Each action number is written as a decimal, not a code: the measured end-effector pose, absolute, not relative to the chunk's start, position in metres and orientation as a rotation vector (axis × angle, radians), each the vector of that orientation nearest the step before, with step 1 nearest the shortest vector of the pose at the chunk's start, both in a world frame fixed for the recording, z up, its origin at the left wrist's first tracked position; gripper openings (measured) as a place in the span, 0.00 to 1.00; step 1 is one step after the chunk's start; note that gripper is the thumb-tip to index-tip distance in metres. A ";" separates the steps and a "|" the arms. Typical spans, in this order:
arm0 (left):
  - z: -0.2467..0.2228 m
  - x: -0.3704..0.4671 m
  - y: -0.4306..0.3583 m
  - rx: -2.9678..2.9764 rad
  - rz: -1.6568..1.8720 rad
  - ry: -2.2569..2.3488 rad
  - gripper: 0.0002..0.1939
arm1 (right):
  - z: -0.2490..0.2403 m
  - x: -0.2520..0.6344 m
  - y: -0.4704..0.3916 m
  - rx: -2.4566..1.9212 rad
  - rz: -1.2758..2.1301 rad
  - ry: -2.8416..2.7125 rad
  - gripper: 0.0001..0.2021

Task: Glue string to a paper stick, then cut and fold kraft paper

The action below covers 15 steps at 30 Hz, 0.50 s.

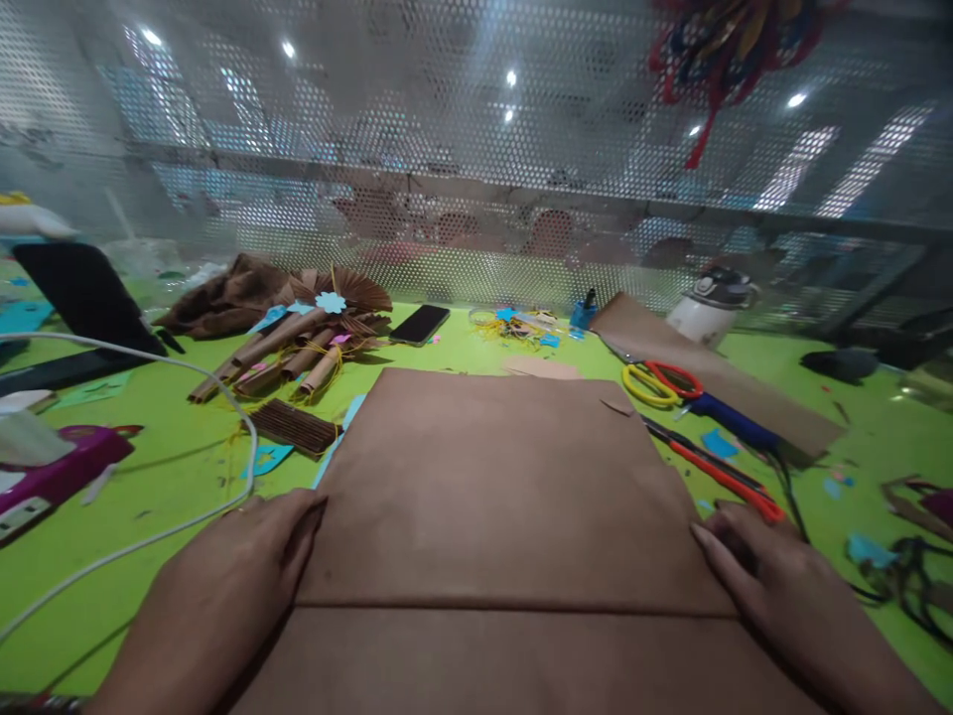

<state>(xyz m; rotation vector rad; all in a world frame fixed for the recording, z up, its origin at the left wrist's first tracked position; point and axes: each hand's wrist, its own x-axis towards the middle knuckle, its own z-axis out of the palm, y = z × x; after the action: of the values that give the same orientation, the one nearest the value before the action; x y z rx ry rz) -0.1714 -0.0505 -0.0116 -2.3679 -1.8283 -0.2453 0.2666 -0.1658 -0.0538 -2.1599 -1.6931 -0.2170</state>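
A large sheet of brown kraft paper (491, 487) lies in front of me, with a straight crease running across its lower part. My left hand (230, 586) is closed on its left edge, thumb and fingers pinched together. At the opposite edge, my right hand (789, 586) grips the paper between thumb and curled fingers. Just beyond the right hand lie an orange-red utility knife (726, 482), yellow-handled scissors (649, 385) and red-handled scissors (676, 378). A pleated brown paper strip (292, 427) rests past the left hand.
Rolled paper tubes (257, 362) tied with yellow string lie at the back left, near a phone (420, 325). A white cable (249, 437) loops beside a purple power strip (67, 462). A white lidded jug (711, 303) stands back right, before a perforated metal partition (476, 129).
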 end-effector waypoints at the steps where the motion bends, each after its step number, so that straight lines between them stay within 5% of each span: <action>1: -0.012 -0.172 -0.051 -2.359 -0.247 -1.820 0.19 | -0.053 0.266 -0.166 -2.175 -0.197 -1.692 0.17; 8: 0.000 -0.168 -0.052 -2.435 -0.123 -1.679 0.20 | -0.048 0.263 -0.166 -2.221 -0.150 -1.668 0.15; 15: 0.006 -0.161 -0.047 -2.737 -0.490 -1.518 0.25 | -0.048 0.264 -0.164 -2.278 -0.113 -1.655 0.13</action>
<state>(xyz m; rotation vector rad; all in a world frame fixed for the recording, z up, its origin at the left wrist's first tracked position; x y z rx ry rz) -0.1611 -0.0475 0.0057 -2.7373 -1.5177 -0.4897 0.2640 -0.1637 -0.0481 -2.2781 -1.6546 -0.1132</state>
